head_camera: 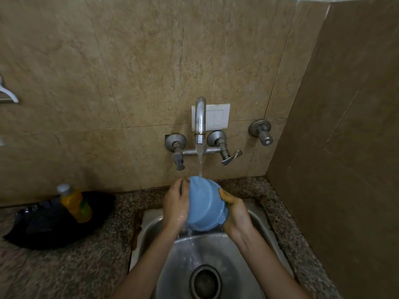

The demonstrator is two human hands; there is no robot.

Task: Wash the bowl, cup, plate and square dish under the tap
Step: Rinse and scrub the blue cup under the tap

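While under tap (200, 117), bowl (205, 206) above sink (170, 268)

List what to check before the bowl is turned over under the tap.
1. Water from the tap strikes the bowl: ok.
2. Left hand holds the bowl's side: ok.
3. Right hand grips it near the rim: ok.
4. Bowl held over the sink, runoff falling inside: ok.
5. Drain open, no pooling: ok.
6. Bowl's inside rinsed: cannot tell, it faces away.
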